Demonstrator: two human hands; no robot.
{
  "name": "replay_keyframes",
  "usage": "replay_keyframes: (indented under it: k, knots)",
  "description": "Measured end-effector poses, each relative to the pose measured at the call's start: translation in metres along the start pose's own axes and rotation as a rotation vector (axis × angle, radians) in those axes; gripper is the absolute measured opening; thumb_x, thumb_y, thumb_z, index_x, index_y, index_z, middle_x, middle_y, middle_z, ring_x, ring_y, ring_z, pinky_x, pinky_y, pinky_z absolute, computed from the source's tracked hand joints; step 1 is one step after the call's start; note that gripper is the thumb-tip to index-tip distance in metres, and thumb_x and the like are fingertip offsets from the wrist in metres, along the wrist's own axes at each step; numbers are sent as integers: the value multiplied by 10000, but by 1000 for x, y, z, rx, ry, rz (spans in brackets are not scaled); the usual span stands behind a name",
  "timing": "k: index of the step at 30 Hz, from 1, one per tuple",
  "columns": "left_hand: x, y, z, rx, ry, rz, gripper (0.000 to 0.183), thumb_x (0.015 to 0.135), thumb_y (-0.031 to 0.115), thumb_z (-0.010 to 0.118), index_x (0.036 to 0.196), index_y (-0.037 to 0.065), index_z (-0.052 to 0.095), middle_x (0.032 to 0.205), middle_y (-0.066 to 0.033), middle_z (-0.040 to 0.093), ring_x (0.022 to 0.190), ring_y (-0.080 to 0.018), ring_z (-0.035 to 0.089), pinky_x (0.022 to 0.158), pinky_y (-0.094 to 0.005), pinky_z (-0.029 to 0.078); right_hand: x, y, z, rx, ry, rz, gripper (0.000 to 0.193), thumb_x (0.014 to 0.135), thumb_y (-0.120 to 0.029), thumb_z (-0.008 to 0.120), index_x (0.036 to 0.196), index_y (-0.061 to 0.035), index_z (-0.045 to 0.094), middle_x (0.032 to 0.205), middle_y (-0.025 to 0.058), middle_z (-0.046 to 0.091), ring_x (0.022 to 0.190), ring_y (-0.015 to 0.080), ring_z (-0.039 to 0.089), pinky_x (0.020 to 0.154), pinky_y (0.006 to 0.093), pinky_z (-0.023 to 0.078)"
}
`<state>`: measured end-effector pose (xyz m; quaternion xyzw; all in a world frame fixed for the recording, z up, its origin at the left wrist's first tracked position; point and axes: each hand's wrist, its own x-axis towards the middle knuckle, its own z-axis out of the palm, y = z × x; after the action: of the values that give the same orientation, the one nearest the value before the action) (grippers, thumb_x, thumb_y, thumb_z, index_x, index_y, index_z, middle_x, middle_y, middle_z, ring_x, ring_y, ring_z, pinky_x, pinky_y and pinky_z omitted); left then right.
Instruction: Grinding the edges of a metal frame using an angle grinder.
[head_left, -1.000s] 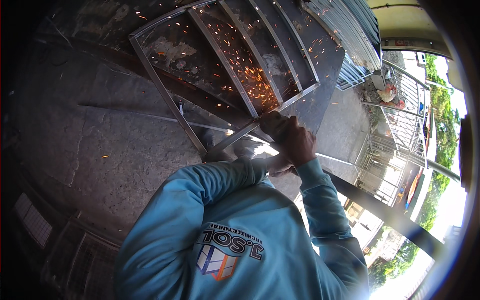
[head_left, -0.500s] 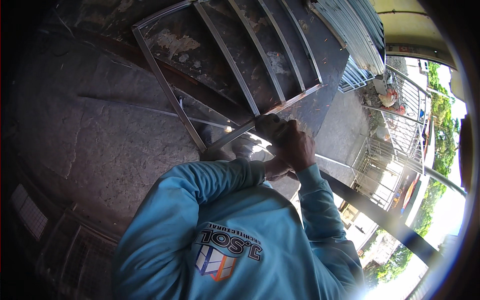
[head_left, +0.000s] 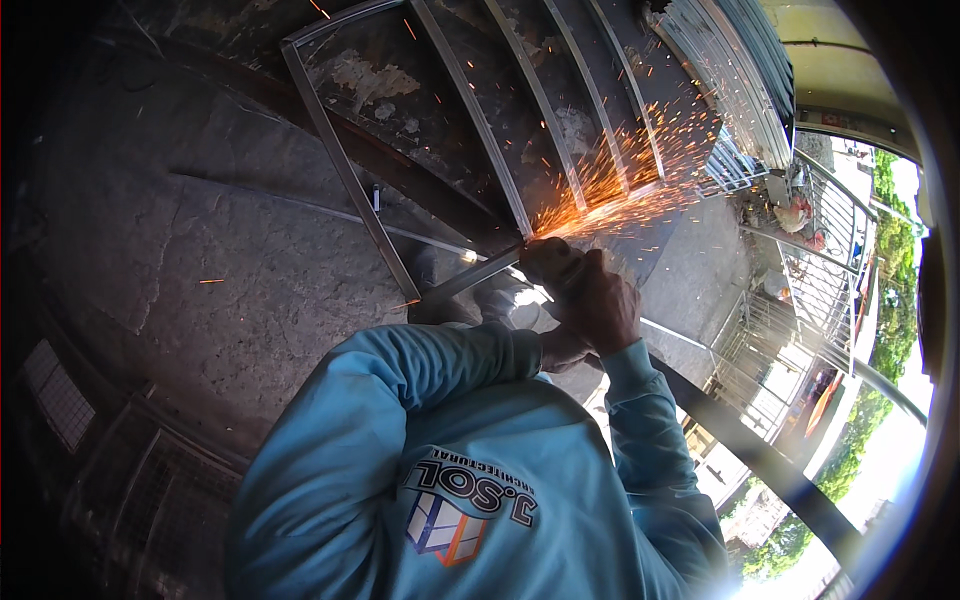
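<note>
Metal frame (head_left: 350, 168): one, lying beyond the two hands; I count four bars (head_left: 470, 88) that run upward from its lower bar.
Grinding tool (head_left: 552, 264): one, dark, its head at the middle of the frame's lower bar.
Sparks (head_left: 630, 180): too many to count; the thick stream goes along the right half of the frame's lower bar.
Right hand (head_left: 608, 308): one, closed around the tool, just below the frame.
Left hand (head_left: 565, 348): one, lower than the right and farther from the frame; partly hidden, so I cannot tell its grip.
Sleeves (head_left: 655, 420): two, light blue, both on the near side of the frame.
Thin rod (head_left: 290, 208): one, extending leftward from the frame.
Corrugated sheets (head_left: 745, 75): to the right of the frame; their number I cannot tell.
</note>
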<state>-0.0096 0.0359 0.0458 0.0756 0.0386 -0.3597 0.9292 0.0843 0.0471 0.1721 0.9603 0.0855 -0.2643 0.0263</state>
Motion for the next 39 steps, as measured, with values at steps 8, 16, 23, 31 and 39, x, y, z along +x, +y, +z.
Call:
replay_keyframes:
  k: [8,16,23,31,39]
  knots:
    - [0,11,0,119,29,13,326,965,130,583,1278,51,544,1160,-87,658,1068,-232,643,918,-477,541,7,-1,-5,18,-2,-59,710,621,-360,834,1121,-37,446,810,224,691,768,427,684,676,520,536]
    - [3,8,7,95,-89,5,386,973,183,589,1332,71,503,1216,-83,638,1121,-235,615,950,-509,516,2,-1,-11,-14,-27,-69,728,622,-364,830,1139,-34,438,830,224,693,795,429,683,718,522,539]
    - [0,17,15,82,-42,-6,382,983,196,577,1338,75,503,1235,-81,628,1140,-234,606,964,-508,507,7,-5,-10,-34,-39,-24,714,627,-352,822,1142,-43,437,830,221,693,798,432,682,713,526,537]
    - [5,14,6,21,-85,-116,307,1008,195,538,1308,169,478,1248,10,561,1125,-146,536,1027,-320,440,8,-5,-12,-47,-44,-23,711,635,-340,811,1157,-47,428,828,218,694,797,429,683,715,518,539]
    - [12,-4,0,5,-44,-27,290,992,228,569,1259,121,530,1190,-25,607,1070,-171,578,948,-381,476,9,-2,-12,-41,-53,-44,739,628,-343,830,1165,-45,420,830,219,693,797,430,682,712,520,537]
